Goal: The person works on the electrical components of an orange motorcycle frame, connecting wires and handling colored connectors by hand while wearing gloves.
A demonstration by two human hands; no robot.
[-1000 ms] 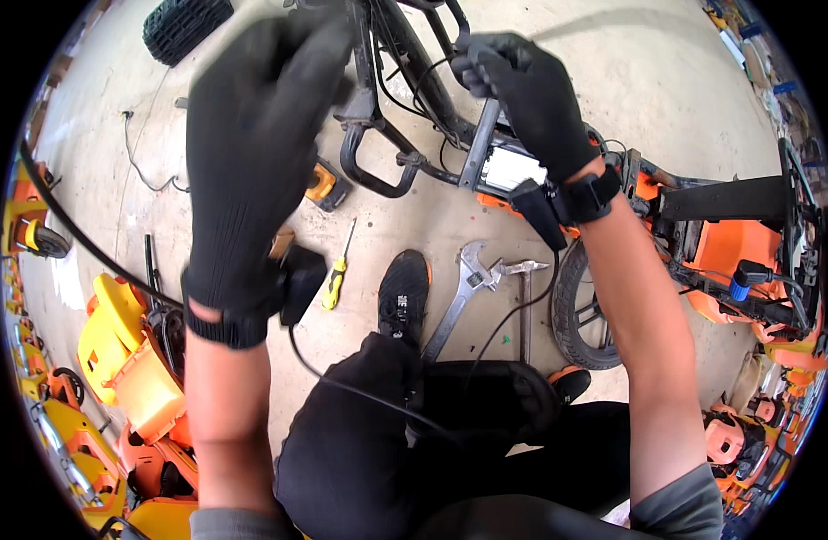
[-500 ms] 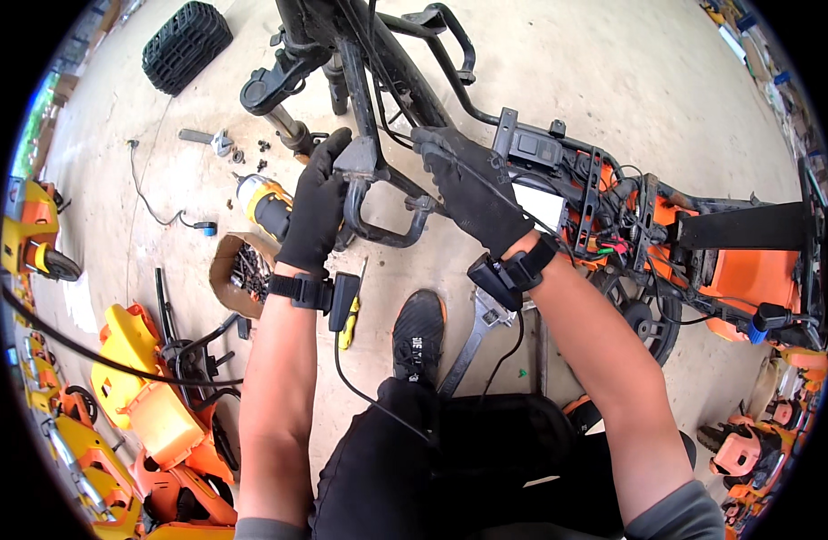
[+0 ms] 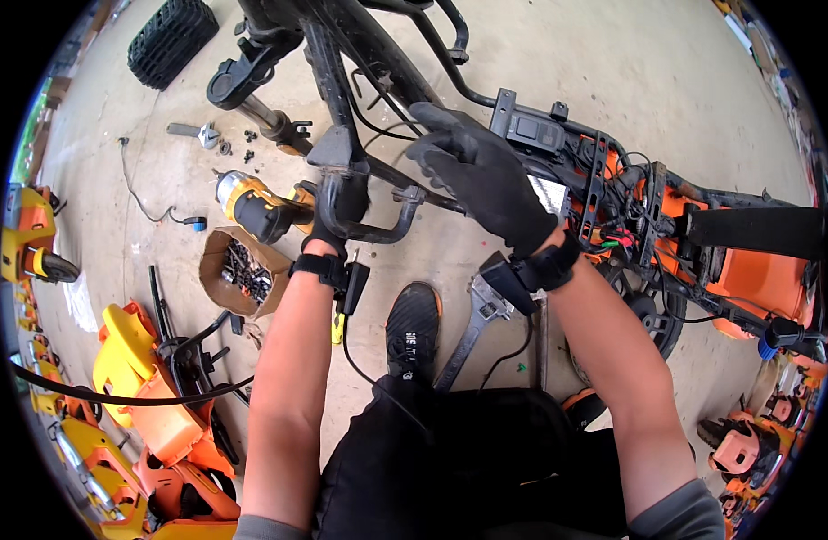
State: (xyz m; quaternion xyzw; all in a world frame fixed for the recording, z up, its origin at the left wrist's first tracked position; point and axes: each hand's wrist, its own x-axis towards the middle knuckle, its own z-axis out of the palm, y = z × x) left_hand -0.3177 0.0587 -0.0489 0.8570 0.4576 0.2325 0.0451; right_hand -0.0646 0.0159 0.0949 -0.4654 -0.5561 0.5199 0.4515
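Note:
Both of my hands wear black gloves and work on a black tubular vehicle frame (image 3: pixel 378 54) with an orange body (image 3: pixel 747 279) at the right. My left hand (image 3: pixel 335 216) is closed around a curved black bar (image 3: pixel 378 229) low on the frame. My right hand (image 3: pixel 481 175) rests flat on the frame tube beside it, fingers spread and pointing left, holding nothing. A black box (image 3: pixel 533 133) with wiring sits just beyond that hand.
On the concrete floor lie a yellow power drill (image 3: pixel 252 207), a cardboard box of small parts (image 3: pixel 238 268), an adjustable wrench (image 3: pixel 472 319), a yellow-handled screwdriver (image 3: pixel 338 326) and loose bolts (image 3: pixel 225 139). A black tyre (image 3: pixel 171 40) stands top left. Yellow and orange body panels (image 3: pixel 135 378) pile at the left. My shoe (image 3: pixel 412 328) is below the frame.
Both hands have come down from near the camera to the frame. The left now grips the curved bar; the right has let go of a tube and lies flat.

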